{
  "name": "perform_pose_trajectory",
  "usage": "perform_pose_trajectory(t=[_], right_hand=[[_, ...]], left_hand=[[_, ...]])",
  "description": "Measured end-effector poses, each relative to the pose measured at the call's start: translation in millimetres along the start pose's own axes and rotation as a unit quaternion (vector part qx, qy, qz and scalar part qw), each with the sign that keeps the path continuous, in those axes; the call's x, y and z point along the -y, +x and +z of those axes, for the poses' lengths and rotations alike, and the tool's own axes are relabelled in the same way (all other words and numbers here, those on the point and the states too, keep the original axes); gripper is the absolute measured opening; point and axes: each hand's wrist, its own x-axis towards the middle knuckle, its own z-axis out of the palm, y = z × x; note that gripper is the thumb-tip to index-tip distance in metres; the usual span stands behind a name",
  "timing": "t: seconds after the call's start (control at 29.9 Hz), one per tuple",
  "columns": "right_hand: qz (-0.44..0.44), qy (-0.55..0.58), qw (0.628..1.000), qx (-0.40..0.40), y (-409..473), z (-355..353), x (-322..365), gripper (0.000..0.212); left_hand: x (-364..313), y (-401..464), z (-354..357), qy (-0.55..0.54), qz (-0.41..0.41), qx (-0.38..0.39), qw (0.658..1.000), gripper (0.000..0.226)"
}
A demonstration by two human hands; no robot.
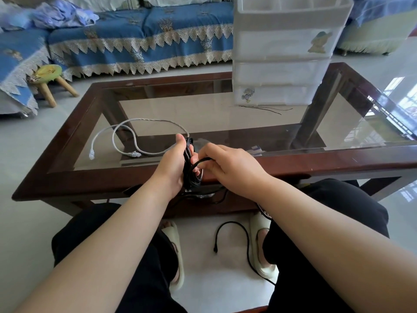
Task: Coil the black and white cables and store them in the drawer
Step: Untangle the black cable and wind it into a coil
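Head view of a seated person at a glass-topped coffee table (108, 181) with a dark wooden frame; the left hand (173, 163) is wrapped around a bundle of loops of the black cable (188, 168), thumb up along the top of the bundle, held over the near edge of the table; the right hand (225, 163) is just beside it, fingers curled and pinching one strand of the same cable where it arches out of the bundle; the free tail of the black cable hangs below the table edge and runs down to the floor, curving between the two feet in pale slippers (262, 245), its plug end lying on the tiles; the white cable (126, 136) lies loose and uncoiled on the glass to the left of the hands, in one open loop with both connector ends near the left front of the pane; the translucent white drawer unit (282, 53) stands on the far right part of the table, well apart from the hands, its drawers pushed in; beyond the table, a sofa with a blue cover (140, 41) and a small wooden stool (48, 82)
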Motion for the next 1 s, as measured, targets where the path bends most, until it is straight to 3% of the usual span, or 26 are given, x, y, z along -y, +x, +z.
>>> perform_pose_trajectory(t=[0.17,0.3,0.57,0.84,1.0], right_hand=[[-0.014,-0.01,1.0,-0.017,1.6,4.6,2.7,0.016],[0.041,-0.004,0.998,-0.04,9.1,1.6,-3.5,0.015],[0.158,-0.027,0.987,-0.034,20.4,-9.0,-17.9,0.034],[0.147,0.197,0.968,0.041,24.8,-21.3,-39.9,0.019],[0.167,0.182,0.968,0.046,29.7,-22.6,-40.7,0.048]], left_hand=[[3.3,4.1,0.1,0.043,-0.001,-0.037,0.998,0.05],[3.4,1.0,1.1,0.022,0.018,0.016,0.999,0.05],[4.5,-8.5,3.2,0.183,0.068,0.121,0.973,0.069],[-3.2,-15.3,0.7,0.283,0.109,0.164,0.939,0.061],[-11.7,-18.1,-6.8,0.209,0.098,0.205,0.951,0.057]])
